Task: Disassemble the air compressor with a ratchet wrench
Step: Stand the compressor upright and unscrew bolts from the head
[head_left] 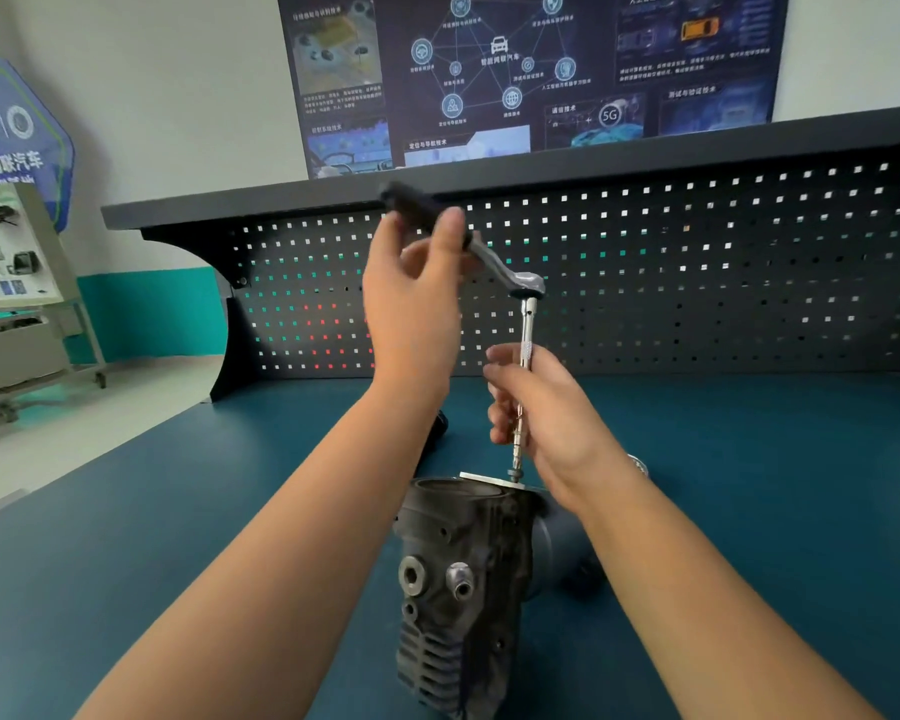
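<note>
A dark metal air compressor [458,574] stands on the blue bench between my forearms. A ratchet wrench [526,284] with a long silver extension bar [527,324] stands upright over a bolt [514,475] at the compressor's top right corner. My left hand [411,298] grips the wrench's black handle, which points up and to the left. My right hand [541,407] holds the extension bar around its lower half, just above the bolt. The socket end meets the bolt head beside a pale plate [484,479].
A dark pegboard [697,272] with a shelf on top backs the blue bench [126,537]. A small dark object [439,426] lies behind my left forearm, and a shiny part [640,465] shows behind my right wrist. A cart [17,304] stands at far left.
</note>
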Available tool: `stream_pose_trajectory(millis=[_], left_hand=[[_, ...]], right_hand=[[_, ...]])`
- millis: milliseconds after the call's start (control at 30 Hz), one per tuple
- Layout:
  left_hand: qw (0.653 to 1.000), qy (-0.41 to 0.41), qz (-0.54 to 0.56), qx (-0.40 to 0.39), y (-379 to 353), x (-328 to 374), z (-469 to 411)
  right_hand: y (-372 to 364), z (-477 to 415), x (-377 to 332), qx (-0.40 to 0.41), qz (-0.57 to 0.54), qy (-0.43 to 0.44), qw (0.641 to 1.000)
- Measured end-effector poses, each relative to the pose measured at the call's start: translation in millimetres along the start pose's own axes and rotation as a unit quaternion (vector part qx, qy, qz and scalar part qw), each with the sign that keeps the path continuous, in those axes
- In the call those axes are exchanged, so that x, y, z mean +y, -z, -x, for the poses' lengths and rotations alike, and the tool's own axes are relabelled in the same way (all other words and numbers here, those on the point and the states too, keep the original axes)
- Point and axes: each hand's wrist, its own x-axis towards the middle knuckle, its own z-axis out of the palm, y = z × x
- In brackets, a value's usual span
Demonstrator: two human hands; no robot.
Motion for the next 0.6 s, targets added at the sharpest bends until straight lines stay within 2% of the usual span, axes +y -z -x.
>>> stream_pose_trajectory(millis=[67,133,233,300,400,500,600], left_hand=[[0.99,-0.107,-0.086,-0.035,-8,12,7],[0.975,-0.163,-0.135,-0.064,-16,24,15],[0.954,-0.206,-0.196,-0.095,-24,32,23],[0.951,-0.204,-0.21,-0.103,-26,34,25],[0.962,-0.149,-0.183,-0.133,-23,33,24],[0.97,-0.019,-0.166,-0.175,-7,23,20],[0.934,0.12,-0.235,-0.24,20,8,20]], right_hand=[[-1,0,1,-0.003,0.077,-0.007,0.997],[-3,1,-1,-0.009,0.115,0.002,0.993],[-4,4,-6,-0.006,0.122,0.018,0.992],[-5,5,-8,-0.003,0.115,0.022,0.993],[-4,5,-5,-0.003,0.096,0.01,0.995],[-2,3,-3,0.009,0.06,0.009,0.998],[0,1,-1,0.027,0.03,0.011,0.999]])
